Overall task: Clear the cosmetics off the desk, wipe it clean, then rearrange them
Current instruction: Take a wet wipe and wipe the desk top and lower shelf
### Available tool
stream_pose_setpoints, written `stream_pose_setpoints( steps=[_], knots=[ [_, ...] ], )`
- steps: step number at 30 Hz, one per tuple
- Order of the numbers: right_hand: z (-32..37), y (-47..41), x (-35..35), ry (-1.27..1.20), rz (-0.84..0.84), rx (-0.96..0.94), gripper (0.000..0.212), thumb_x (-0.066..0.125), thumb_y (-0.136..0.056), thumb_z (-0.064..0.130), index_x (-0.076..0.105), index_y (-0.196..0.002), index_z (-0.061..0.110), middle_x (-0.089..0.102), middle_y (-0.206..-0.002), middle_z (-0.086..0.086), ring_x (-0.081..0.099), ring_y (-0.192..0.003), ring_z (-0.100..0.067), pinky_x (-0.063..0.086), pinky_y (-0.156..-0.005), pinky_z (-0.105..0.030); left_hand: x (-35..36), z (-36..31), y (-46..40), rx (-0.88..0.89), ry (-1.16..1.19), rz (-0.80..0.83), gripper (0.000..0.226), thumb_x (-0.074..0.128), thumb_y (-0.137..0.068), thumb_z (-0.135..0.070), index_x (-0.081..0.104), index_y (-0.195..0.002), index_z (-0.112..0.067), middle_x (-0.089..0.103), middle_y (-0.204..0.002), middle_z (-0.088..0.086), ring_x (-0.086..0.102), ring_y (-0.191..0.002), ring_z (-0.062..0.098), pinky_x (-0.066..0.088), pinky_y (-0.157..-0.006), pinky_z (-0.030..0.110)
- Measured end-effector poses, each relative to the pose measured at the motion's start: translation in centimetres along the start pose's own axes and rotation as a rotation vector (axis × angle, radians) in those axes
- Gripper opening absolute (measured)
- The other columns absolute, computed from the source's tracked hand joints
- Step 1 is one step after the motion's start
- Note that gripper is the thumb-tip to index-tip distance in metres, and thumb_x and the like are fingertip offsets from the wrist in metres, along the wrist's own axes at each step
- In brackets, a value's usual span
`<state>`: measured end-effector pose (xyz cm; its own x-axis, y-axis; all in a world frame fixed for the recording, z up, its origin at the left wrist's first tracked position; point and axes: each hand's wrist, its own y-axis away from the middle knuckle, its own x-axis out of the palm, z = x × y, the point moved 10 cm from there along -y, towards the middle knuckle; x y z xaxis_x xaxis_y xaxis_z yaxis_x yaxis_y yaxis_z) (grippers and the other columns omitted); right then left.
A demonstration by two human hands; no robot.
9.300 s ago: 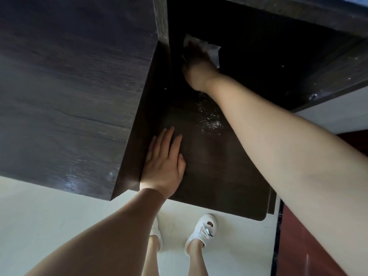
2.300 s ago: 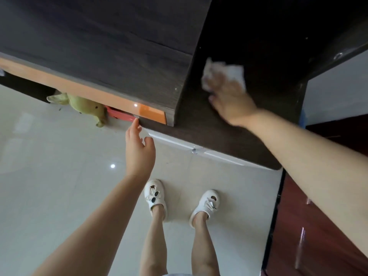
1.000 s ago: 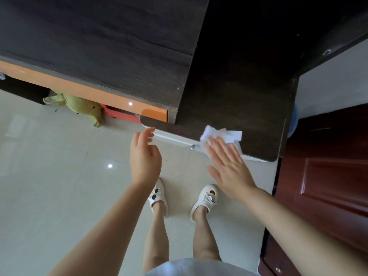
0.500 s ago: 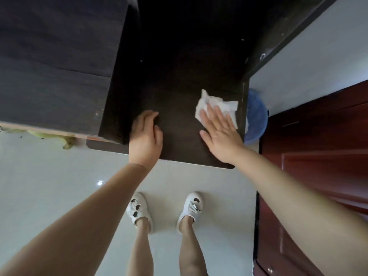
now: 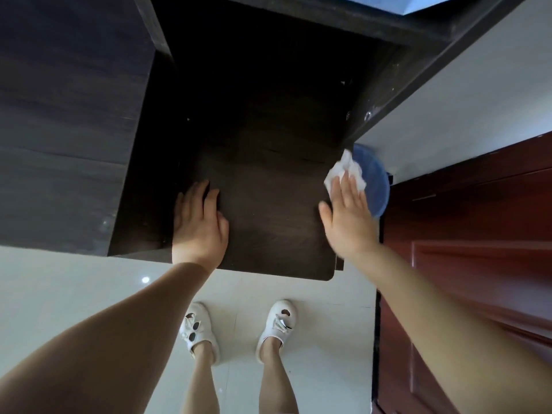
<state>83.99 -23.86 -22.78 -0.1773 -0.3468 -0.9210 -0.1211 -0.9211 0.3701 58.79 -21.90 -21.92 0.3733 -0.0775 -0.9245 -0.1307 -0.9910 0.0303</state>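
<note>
The tabletop (image 5: 268, 180) in front of me is dark brown wood with thin lines in it. Its near edge has a round corner on the right. My left hand (image 5: 198, 222) lies flat on it, near the left side, close to the near edge. My right hand (image 5: 348, 218) is flat at the right edge, fingers pressing a crumpled white tissue (image 5: 346, 171) that hangs partly over that edge. A few tiny pale specks sit far back on the wood. A taller dark cabinet (image 5: 68, 124) stands against the tabletop's left side. The floor (image 5: 74, 288) below is pale and shiny. My two white shoes (image 5: 276, 324) stand on it, near the tabletop.
</note>
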Motion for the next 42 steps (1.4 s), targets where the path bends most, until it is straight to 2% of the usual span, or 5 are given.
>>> stream_pose_setpoints(
  steps=[6,17,25,33,42],
  knots=[
    [1.7,12.4,5.7,0.045,0.118,-0.194,0.064,0.001,-0.097,0.046,0.014,-0.146,0.007,0.007,-0.157,-0.011,-0.001,-0.145,-0.024,0.008,-0.118,-0.039,-0.1,0.0,-0.1,-0.006,-0.004,0.011,0.046,0.029,-0.085,-0.022,0.047,-0.122,0.000,0.046,-0.133,0.023,0.030,-0.127,0.030,0.020,-0.111,0.049],
    [13.1,-7.4,0.2,-0.015,-0.042,-0.254,0.056,0.018,-0.099,0.040,0.000,-0.148,0.020,-0.009,-0.158,-0.004,-0.015,-0.144,-0.020,-0.011,-0.116,-0.043,-0.2,0.0,0.0,0.021,0.020,-0.034,0.046,0.029,-0.087,-0.020,0.048,-0.124,0.000,0.048,-0.134,0.020,0.035,-0.128,0.030,0.020,-0.112,0.046],
    [13.8,9.7,5.6,0.226,0.076,-0.885,0.057,0.029,-0.093,0.038,0.019,-0.146,0.021,0.014,-0.153,0.002,0.010,-0.144,-0.018,0.012,-0.114,-0.043,-1.7,1.5,0.6,-0.123,0.406,-0.048,0.055,0.025,-0.088,-0.028,0.041,-0.132,0.000,0.040,-0.141,0.015,0.033,-0.129,0.025,0.026,-0.107,0.032],
    [13.2,-8.5,-0.5,-0.042,-0.047,-0.141,0.054,0.013,-0.099,0.040,-0.005,-0.147,0.023,-0.013,-0.157,-0.002,-0.016,-0.143,-0.020,-0.011,-0.115,-0.044,-0.6,1.5,10.2,0.151,0.201,0.066,0.041,0.035,-0.091,-0.017,0.052,-0.125,-0.003,0.048,-0.136,0.017,0.031,-0.131,0.025,0.013,-0.114,0.035],
    [18.4,9.8,7.2,0.262,0.037,-0.886,0.047,0.023,-0.097,0.040,0.037,-0.140,0.028,0.029,-0.152,0.000,0.017,-0.142,-0.019,0.003,-0.114,-0.040,-3.4,6.6,12.9,-0.035,0.245,0.042,0.043,0.033,-0.089,-0.019,0.038,-0.130,-0.007,0.049,-0.133,0.019,0.036,-0.124,0.027,0.035,-0.105,0.045]
  ],
)
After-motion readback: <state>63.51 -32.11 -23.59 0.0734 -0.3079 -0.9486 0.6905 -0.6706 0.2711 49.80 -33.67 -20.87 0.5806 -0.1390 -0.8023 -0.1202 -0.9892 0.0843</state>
